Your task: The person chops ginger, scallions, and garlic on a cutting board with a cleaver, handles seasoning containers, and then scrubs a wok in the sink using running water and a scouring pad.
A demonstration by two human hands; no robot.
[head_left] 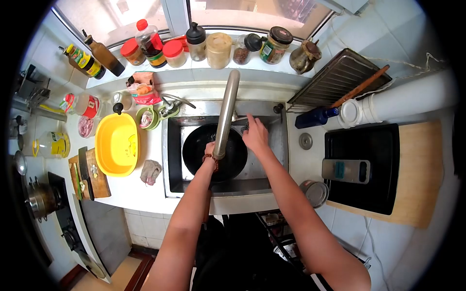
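Observation:
A black wok (233, 167) sits in the stainless steel sink (264, 186), below the curved tap (228, 106). My left hand (210, 148) reaches into the wok, with a beaded bracelet at the wrist. The tap spout hides part of this hand, and its fingers do not show clearly. At the wok's right rim is my right hand (256, 134). Its index finger stretches to the small tap lever (240, 118), while the other fingers curl around something dark and textured, too small to make out.
Left of the sink stand a yellow basin (116, 165), a grey rag (151, 172) and a cutting board (101, 184) with a knife (85, 167). Jars and bottles line the sill behind. On the right lie a black tray (383, 194), a scale (345, 171) and a can (315, 194).

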